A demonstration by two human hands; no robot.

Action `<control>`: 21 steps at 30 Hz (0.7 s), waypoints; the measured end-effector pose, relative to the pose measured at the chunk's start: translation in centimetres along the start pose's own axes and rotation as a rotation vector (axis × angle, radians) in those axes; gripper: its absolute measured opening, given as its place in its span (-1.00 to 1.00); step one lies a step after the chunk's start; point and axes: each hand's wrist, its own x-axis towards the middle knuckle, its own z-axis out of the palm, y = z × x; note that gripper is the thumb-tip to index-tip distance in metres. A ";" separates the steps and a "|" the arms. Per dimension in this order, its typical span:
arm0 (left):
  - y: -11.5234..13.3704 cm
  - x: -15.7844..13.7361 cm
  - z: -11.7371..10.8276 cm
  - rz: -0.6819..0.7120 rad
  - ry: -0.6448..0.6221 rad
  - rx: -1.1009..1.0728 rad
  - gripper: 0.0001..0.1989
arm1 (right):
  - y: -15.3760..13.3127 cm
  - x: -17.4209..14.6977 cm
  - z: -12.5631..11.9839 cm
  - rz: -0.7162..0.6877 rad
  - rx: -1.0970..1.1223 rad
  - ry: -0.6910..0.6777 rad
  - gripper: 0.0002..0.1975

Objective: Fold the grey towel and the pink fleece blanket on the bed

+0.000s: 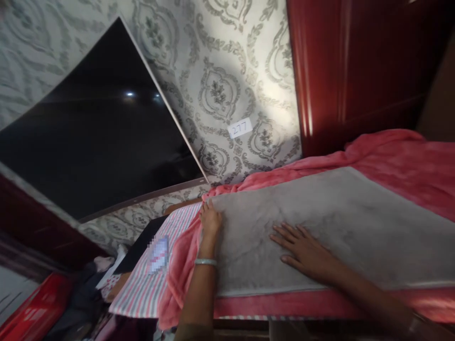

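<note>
"Gray cloth (pixel 249 265): where does it lie?"

"Under the fingers of both hands, laid out flat on a pink blanket (pixel 398 151). Some of the blanket shows beyond the fingertips, along the wall side, and some on the near side."

"How does the right hand (pixel 305 253) sit?"

"Palm down on the cloth, fingers spread, thumb well apart from them on the near side."

"And the left hand (pixel 211 221)?"

"Its fingers are at the cloth's far left corner, slightly parted. I cannot tell whether they pinch the edge. A pale bracelet (pixel 205 261) circles the wrist behind them."

"Anything left of those fingers?"

"Just beside them, a bunched part of the blanket, then a striped cloth (pixel 137 293). Farther out stands a dark screen (pixel 106 123). Beyond the fingertips, a paper label (pixel 240 128) reading 277 is on the patterned wall (pixel 220 90)."
</note>
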 end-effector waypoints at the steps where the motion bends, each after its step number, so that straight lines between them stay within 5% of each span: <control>1: 1.2 0.1 0.3 0.110 0.014 0.040 -0.37 | -0.1 0.0 -0.2 -0.001 0.011 0.008 -0.39; 4: 3.9 -0.2 2.3 0.296 -0.092 0.123 -0.38 | -0.4 0.0 -0.9 -0.003 0.037 0.003 -0.39; 8: 4.4 -0.7 5.5 0.230 -0.307 0.177 -0.38 | -0.9 -0.1 -1.8 0.007 0.065 -0.020 -0.37; 15: 4.0 -0.4 5.9 0.230 -0.292 0.200 -0.37 | -1.0 0.0 -3.5 0.010 0.100 -0.086 -0.31; 21: 4.2 0.3 6.3 0.247 -0.258 0.179 -0.38 | 5.4 -3.3 -7.2 0.265 -0.141 0.097 -0.37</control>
